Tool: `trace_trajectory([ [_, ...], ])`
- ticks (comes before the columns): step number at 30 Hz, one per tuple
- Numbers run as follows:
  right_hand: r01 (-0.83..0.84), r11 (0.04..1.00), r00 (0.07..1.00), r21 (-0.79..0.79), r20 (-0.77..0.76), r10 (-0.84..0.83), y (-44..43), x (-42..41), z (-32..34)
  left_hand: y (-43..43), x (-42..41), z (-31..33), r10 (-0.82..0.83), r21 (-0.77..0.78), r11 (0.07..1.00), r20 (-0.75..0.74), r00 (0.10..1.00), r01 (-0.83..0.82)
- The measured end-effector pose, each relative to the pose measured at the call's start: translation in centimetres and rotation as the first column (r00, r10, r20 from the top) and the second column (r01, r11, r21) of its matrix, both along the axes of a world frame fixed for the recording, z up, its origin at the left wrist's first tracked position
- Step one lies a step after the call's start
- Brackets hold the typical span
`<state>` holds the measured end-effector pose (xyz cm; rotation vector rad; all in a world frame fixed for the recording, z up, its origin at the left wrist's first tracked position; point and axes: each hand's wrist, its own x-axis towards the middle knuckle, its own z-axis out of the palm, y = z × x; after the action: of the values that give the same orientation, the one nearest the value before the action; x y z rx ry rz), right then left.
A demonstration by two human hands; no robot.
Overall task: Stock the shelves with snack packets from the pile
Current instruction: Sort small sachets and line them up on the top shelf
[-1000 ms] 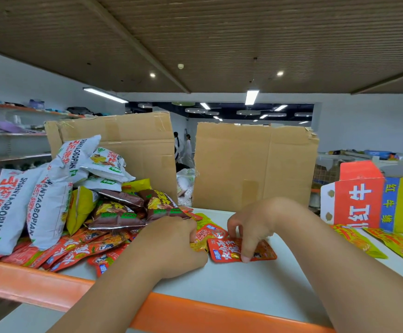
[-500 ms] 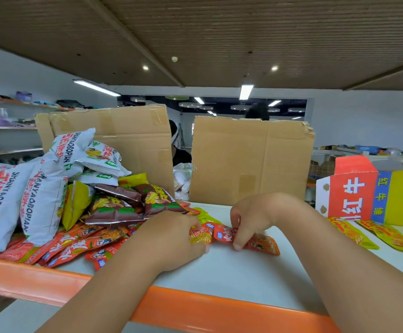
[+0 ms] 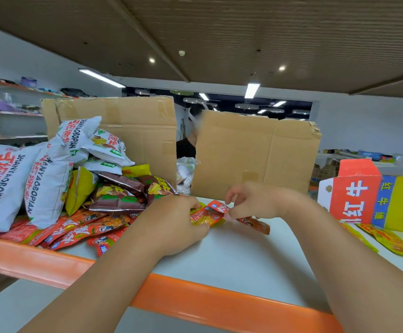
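We reach both arms over the orange front rail onto the white shelf (image 3: pixel 243 255). Our left grip (image 3: pixel 179 222) is curled around a bunch of small packets (image 3: pixel 204 218), yellow and red, pressed low against the shelf. Our right grip (image 3: pixel 251 203) pinches the corner of the red packet (image 3: pixel 216 207) on top of that bunch between thumb and forefinger, with the other fingers raised and bent. A loose red packet (image 3: pixel 255 224) lies flat on the shelf just beneath the right wrist. The pile (image 3: pixel 80 188) sits to the left, touching our left grip: white bags on top, brown and yellow packets in the middle, flat red ones spread along the rail. Two cardboard boxes (image 3: pixel 255 159) stand behind. A red, blue and yellow carton (image 3: pixel 368 195) stands at the right, with yellow packets (image 3: pixel 397 241) lying before it.
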<state>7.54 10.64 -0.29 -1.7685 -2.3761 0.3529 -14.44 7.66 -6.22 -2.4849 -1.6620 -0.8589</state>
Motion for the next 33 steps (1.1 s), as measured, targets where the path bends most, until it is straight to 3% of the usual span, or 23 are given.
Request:
trace_trajectory([
  [17, 0.022, 0.973, 0.908, 0.229, -0.411, 0.076, -1.2, 1.7, 2.2, -0.6, 0.6, 0.9, -0.011, 0.06, 0.998, 0.121, 0.993, 0.004],
  [25, 0.121, 0.943, 0.963, 0.31, -0.267, -0.035, -5.1, 8.2, 4.3, -1.2, 4.2, 3.0, -0.04, 0.116, 0.993, 0.066, 0.997, 0.032],
  [33, 0.266, 0.882, 0.962, 0.388, -0.168, -0.216, -11.0, 22.3, 4.0, -2.5, 17.1, 5.0, -0.234, 0.083, 0.971, 0.11, 0.966, 0.226],
])
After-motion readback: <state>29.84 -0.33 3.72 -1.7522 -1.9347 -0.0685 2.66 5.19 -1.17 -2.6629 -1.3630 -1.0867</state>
